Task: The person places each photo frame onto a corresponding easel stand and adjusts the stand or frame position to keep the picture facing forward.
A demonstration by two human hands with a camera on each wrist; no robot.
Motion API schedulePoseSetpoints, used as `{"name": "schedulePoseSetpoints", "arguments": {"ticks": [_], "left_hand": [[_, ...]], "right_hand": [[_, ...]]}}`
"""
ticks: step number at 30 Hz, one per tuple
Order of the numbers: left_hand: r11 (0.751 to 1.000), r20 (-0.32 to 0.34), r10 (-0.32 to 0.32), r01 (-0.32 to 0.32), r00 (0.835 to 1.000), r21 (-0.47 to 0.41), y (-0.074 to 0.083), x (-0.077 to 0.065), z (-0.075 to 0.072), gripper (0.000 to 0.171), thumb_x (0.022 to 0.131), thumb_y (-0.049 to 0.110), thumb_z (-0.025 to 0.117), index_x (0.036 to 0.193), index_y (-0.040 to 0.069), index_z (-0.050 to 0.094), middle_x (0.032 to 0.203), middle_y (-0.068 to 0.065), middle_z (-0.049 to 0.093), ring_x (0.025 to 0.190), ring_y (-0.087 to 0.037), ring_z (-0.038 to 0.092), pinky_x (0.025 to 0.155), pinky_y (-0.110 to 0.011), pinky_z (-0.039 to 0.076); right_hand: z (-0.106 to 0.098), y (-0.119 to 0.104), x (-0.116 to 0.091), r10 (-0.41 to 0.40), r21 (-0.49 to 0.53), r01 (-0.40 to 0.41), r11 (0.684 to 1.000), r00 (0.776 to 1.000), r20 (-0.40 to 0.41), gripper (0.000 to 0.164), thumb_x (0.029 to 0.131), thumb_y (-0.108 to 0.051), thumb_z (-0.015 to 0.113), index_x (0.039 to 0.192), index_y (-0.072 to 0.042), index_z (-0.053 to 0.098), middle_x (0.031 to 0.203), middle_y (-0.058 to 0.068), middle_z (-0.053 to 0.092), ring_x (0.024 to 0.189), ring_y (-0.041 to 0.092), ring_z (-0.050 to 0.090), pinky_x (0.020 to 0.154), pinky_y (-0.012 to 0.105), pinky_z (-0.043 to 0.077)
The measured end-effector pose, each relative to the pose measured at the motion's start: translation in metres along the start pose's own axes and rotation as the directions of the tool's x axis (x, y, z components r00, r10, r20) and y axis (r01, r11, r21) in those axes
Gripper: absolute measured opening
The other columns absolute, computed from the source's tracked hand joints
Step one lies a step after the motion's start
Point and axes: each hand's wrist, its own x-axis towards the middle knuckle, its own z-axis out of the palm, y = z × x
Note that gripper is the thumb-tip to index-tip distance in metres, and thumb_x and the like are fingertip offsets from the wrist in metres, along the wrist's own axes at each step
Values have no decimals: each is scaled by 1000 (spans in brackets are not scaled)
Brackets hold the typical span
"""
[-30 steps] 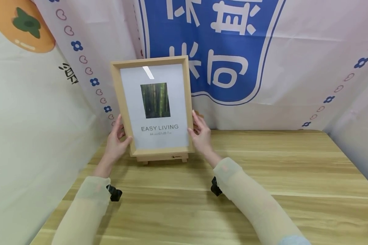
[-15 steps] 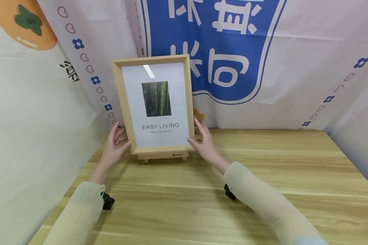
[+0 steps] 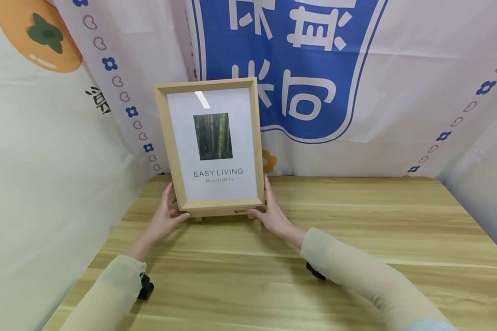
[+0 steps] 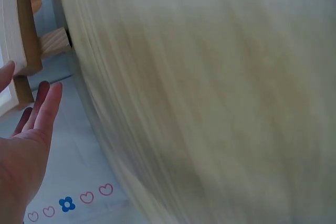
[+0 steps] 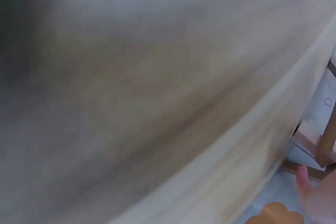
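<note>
A light wood picture frame (image 3: 216, 191) stands tilted back on a small wooden easel (image 3: 215, 213), whose ledge and feet show below it. Behind the glass are a bamboo photo and the words EASY LIVING. My left hand (image 3: 162, 220) is at the lower left corner, its thumb by the ledge and its fingers reaching up beside the frame. At the lower right corner, the thumb of my right hand (image 3: 274, 217) is at the ledge and its index finger points up along the frame's edge. In the left wrist view the fingers (image 4: 48, 109) look straight, beside the wooden parts.
Wood-grain table (image 3: 356, 230) spreads in front and to the right. Behind stands a printed cloth backdrop (image 3: 397, 105) with a blue sign, and a pale cloth (image 3: 45, 184) hangs at the left. A small black camera (image 3: 146, 287) is on the left wrist.
Both hands let go of the frame's sides and moved down to its lower corners, thumbs now at the easel's ledge. The frame stays on the easel. The head view shifted slightly.
</note>
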Motion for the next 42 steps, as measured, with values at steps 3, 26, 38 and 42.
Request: {"name": "schedulePoseSetpoints", "arguments": {"ticks": [3, 26, 38, 42], "left_hand": [[999, 6, -32, 32, 999, -8, 0, 0, 3, 110, 87, -9, 65, 154, 24, -15, 149, -42, 8, 120, -58, 42, 89, -44, 53], [993, 8, -67, 67, 998, -92, 3, 1, 10, 110, 87, -17, 59, 153, 25, -19, 150, -41, 6, 119, -60, 41, 73, -42, 59], [989, 39, -83, 87, 996, -117, 22, -5, 45, 109, 89, -12, 61, 153, 22, -20, 149, -40, 13, 118, -57, 45, 74, -45, 59], [991, 43, -82, 86, 996, -107, 30, -7, 62, 107, 89, -9, 63, 153, 22, -18, 150, -39, 13, 120, -56, 44, 73, -44, 59]], "right_hand": [[2, 2, 1, 5, -16, -6, 1000, 1000, -13, 109, 87, -5, 72, 156, -24, -11, 160, 14, 7, 144, 30, 15, 116, 44, 19], [3, 2, 1, 43, 18, -43, 999, 999, -16, 108, 88, 2, 68, 155, -30, -11, 161, 12, 4, 144, 33, 14, 117, 47, 16], [-33, 10, -14, 81, 24, -80, 996, 997, -16, 111, 86, 8, 68, 156, -30, -10, 161, 12, 7, 136, 38, 33, 111, 45, 33], [-50, 15, -23, 75, 26, -74, 997, 997, -17, 111, 85, 11, 67, 156, -26, -10, 161, 15, 7, 128, 40, 44, 103, 42, 44]]}}
